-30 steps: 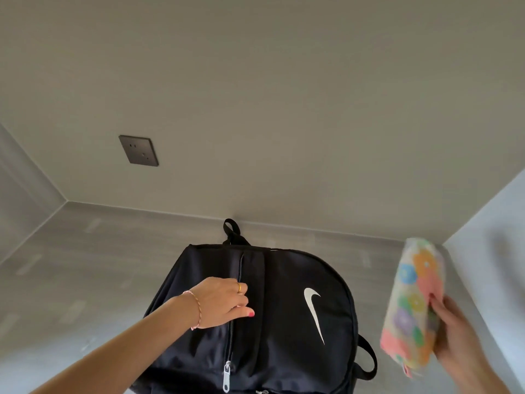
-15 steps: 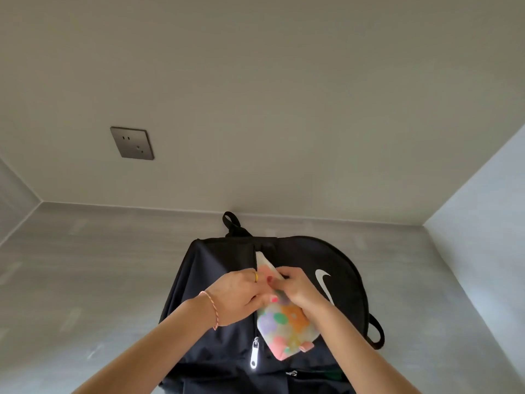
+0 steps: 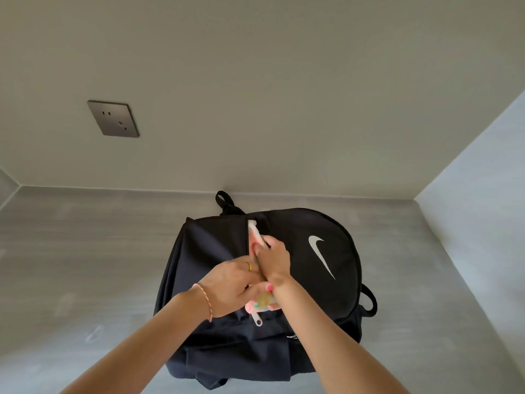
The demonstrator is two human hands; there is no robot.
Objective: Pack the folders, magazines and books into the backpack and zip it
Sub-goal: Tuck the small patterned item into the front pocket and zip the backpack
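A black backpack [image 3: 321,282] with a white swoosh stands on the grey surface against the back wall. Its front pocket zip is open down the middle. A pastel flowered pouch [image 3: 262,302] sits mostly inside that opening, with its top edge and bottom end showing. My right hand [image 3: 274,257] grips the pouch from above and presses it into the pocket. My left hand [image 3: 230,282], with a ring and a bracelet, holds the pocket's left edge and touches the pouch's lower end. A silver zip pull [image 3: 257,319] hangs just below the pouch. No folders, magazines or books are in view.
A dark wall socket [image 3: 113,118] sits on the back wall at upper left. A pale side wall [image 3: 483,194] closes the right side. The grey surface [image 3: 85,265] stretches to the left of the backpack.
My right hand brought the flowered pouch from the far right to the backpack and has pushed it most of the way into the open front pocket. My left hand stayed at the zip opening.
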